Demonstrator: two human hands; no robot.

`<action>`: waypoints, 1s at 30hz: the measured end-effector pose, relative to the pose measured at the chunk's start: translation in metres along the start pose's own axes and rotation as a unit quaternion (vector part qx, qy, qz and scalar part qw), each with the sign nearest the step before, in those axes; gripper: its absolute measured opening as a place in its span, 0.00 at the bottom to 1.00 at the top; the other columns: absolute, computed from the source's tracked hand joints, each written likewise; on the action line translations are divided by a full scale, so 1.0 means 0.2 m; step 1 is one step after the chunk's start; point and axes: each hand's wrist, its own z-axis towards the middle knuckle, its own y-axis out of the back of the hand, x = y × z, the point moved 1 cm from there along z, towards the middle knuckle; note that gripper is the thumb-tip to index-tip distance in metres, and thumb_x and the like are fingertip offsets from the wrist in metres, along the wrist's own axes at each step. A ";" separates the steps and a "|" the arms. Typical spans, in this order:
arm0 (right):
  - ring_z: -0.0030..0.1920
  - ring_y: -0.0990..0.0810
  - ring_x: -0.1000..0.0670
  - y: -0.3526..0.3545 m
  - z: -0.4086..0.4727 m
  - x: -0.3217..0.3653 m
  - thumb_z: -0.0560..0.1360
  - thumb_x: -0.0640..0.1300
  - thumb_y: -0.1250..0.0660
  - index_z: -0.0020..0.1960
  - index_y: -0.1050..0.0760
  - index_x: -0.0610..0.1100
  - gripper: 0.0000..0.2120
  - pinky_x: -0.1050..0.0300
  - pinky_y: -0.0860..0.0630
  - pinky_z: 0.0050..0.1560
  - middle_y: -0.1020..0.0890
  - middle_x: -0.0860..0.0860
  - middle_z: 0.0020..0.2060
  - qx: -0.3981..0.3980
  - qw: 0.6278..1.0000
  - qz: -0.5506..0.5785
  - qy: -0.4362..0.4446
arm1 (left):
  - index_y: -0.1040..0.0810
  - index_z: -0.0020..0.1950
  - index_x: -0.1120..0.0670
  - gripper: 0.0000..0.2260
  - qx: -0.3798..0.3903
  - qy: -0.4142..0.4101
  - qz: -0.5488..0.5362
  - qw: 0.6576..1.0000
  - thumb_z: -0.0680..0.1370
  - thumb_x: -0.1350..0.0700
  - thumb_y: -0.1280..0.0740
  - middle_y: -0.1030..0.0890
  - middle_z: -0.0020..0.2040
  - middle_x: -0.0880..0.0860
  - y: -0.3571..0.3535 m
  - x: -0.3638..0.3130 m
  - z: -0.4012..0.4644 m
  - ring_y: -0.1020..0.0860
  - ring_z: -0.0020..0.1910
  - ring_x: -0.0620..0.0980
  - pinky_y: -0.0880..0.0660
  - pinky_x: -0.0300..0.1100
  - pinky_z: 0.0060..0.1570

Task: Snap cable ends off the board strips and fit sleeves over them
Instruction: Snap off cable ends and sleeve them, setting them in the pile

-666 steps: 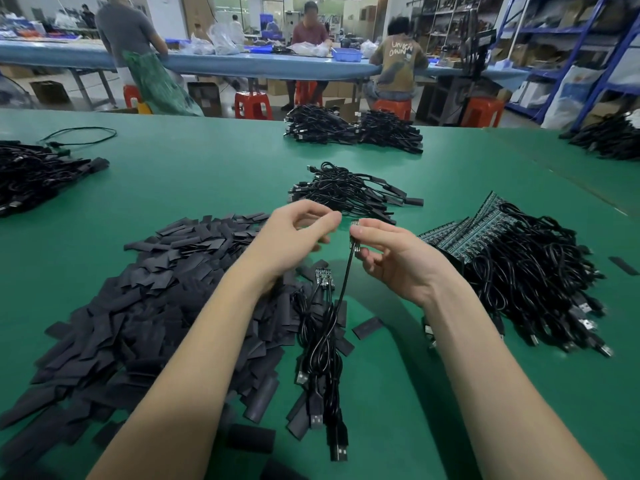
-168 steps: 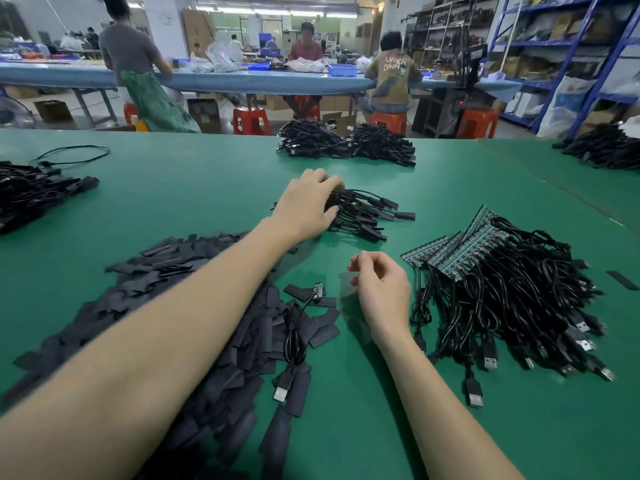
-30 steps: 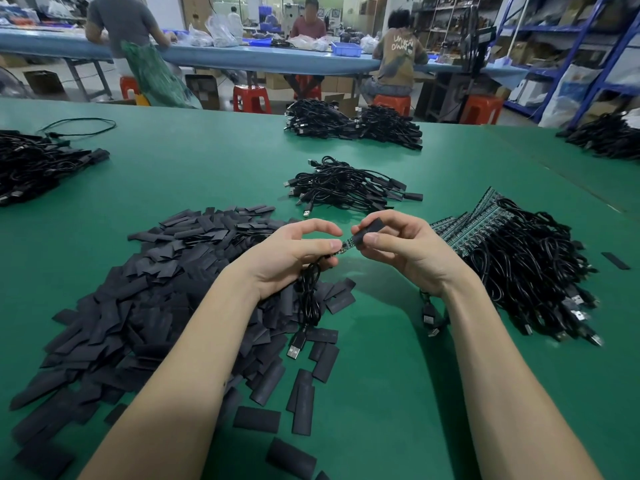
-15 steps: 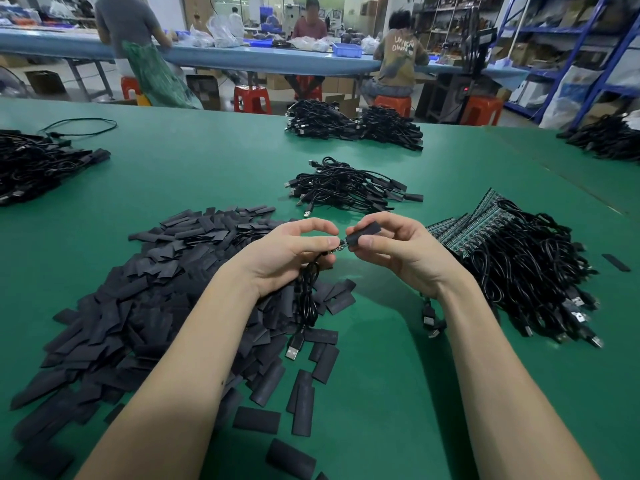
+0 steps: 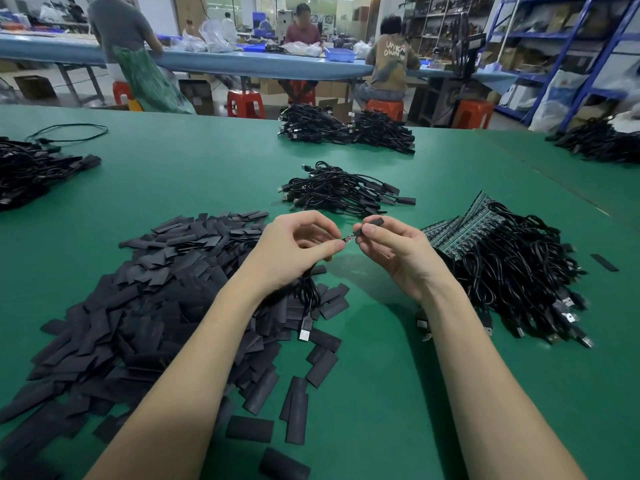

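A wide green-topped work table (image 5: 207, 174) fills this corner of the workshop. Above its middle, a short flat black sleeve (image 5: 371, 224) is pinched between the thumb and fingers of the right hand (image 5: 398, 252), its open mouth facing the small circuit-board end (image 5: 348, 239) of a thin black cable (image 5: 306, 292). That end pokes out from the left hand (image 5: 294, 251), whose thumb and forefinger are pressed together on it. Sleeve and board end touch or nearly touch; I cannot tell how far the tip is in. The cable droops under the left palm, and its silver USB plug (image 5: 304, 333) rests at the edge of a big heap of loose black sleeves (image 5: 145, 306) spread under the left forearm.

To the right lies a fan of green board strips (image 5: 460, 230) with a tangle of black cables (image 5: 519, 271) trailing from them. Just beyond the hands sits a small bundle of cables with sleeved ends (image 5: 346, 190). More black cable piles lie at the far edge (image 5: 346, 129) and at the left (image 5: 31, 171).

Beyond, people sit on orange plastic stools (image 5: 246, 103) at a long blue bench (image 5: 242, 64); a blue plastic tray (image 5: 340, 54) stands on it, its contents hidden from here. Blue metal shelving (image 5: 568, 46) holds cartons.
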 end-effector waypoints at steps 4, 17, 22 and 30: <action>0.43 0.14 0.49 0.01 0.00 0.00 0.66 0.35 0.25 0.47 0.16 0.40 0.10 0.62 0.18 0.46 0.13 0.42 0.46 0.001 1.000 0.016 -0.014 | 0.15 0.45 0.47 0.05 0.010 -0.001 0.019 1.000 0.72 0.54 0.22 0.13 0.42 0.48 0.01 0.01 -0.01 0.14 0.45 0.47 0.21 0.37 0.49; 0.45 0.14 0.48 -0.01 0.00 -0.02 0.68 0.35 0.27 0.44 0.15 0.40 0.06 0.62 0.18 0.47 0.14 0.42 0.46 0.017 0.999 0.019 -0.045 | 0.12 0.45 0.50 0.02 -0.005 -0.019 0.034 0.999 0.73 0.55 0.22 0.13 0.40 0.47 0.00 0.02 -0.01 0.15 0.42 0.49 0.19 0.42 0.47; 0.44 0.14 0.48 0.00 0.00 -0.03 0.69 0.36 0.27 0.45 0.15 0.40 0.06 0.63 0.18 0.46 0.14 0.42 0.46 0.029 0.999 0.017 -0.042 | 0.12 0.45 0.51 0.02 -0.003 -0.029 0.022 0.999 0.73 0.56 0.22 0.13 0.40 0.48 -0.01 0.01 -0.01 0.16 0.40 0.47 0.19 0.41 0.45; 0.47 0.14 0.49 -0.02 0.00 -0.05 0.71 0.36 0.28 0.46 0.14 0.41 0.06 0.63 0.19 0.48 0.14 0.43 0.47 0.063 0.997 0.026 -0.036 | 0.13 0.45 0.53 0.04 0.002 -0.036 -0.036 0.999 0.73 0.57 0.22 0.13 0.40 0.53 -0.01 -0.01 -0.01 0.14 0.41 0.55 0.18 0.46 0.47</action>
